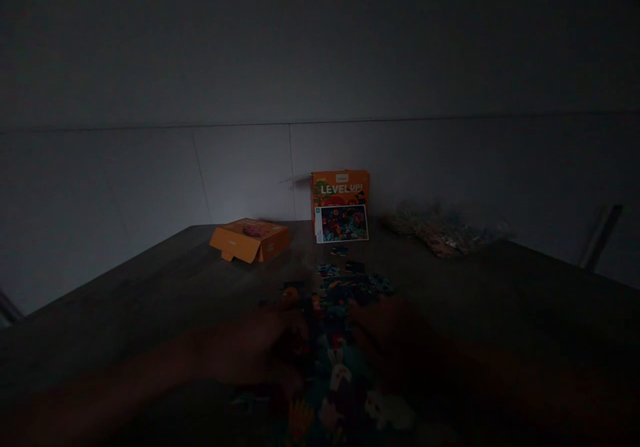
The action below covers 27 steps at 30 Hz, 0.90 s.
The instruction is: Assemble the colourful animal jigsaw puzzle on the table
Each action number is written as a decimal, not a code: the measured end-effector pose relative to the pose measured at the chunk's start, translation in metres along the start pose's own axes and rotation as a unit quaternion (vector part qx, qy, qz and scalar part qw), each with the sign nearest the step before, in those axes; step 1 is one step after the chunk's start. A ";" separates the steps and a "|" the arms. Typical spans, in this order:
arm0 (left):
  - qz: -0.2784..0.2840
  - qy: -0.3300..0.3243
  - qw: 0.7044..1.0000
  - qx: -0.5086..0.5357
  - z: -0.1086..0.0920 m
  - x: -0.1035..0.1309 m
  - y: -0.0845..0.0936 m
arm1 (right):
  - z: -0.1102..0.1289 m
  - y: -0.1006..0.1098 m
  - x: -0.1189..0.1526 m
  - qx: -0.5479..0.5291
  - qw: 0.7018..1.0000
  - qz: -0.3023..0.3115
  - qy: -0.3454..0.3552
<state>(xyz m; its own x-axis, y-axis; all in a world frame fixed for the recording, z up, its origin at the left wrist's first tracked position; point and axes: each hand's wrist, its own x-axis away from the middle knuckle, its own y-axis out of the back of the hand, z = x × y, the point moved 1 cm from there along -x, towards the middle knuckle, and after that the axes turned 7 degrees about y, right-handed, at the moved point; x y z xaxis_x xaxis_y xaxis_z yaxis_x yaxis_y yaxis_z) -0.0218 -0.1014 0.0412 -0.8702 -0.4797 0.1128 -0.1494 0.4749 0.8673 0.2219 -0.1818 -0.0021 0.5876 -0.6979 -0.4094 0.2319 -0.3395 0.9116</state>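
Note:
Dim light blurs both hands. A partly joined jigsaw puzzle (pixel 340 367) with a white rabbit figure lies on the table in front of me. At its left edge is my left hand (pixel 267 343), its fingers curving toward the pieces; whether it holds one is too dark to tell. My right hand (pixel 385 323) rests at the puzzle's right side, its fingertips near the pieces and hard to make out. Several loose pieces (pixel 329 271) lie beyond the hands. A picture card (pixel 343 224) of a dark, colourful scene leans upright against an orange "LEVEL UP!" box (pixel 341 183).
Another orange box (pixel 251 239) lies with its flap open at the back left of the grey table (pixel 165 267). Crumpled clear plastic bags (pixel 445 230) are at the back right. A pale wall (pixel 240 167) stands behind the table.

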 end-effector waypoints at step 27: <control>-0.160 -0.073 0.965 -0.197 0.063 0.044 0.006 | -0.017 0.018 -0.031 0.017 0.978 0.046 -0.202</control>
<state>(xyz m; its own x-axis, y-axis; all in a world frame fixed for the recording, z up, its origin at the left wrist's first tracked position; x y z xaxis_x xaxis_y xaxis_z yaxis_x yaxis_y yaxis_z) -0.0909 -0.0731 0.0210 -0.8704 -0.4327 -0.2351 -0.2555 -0.0113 0.9667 0.2212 -0.1555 0.0276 0.2482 -0.9168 -0.3128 0.1623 -0.2790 0.9465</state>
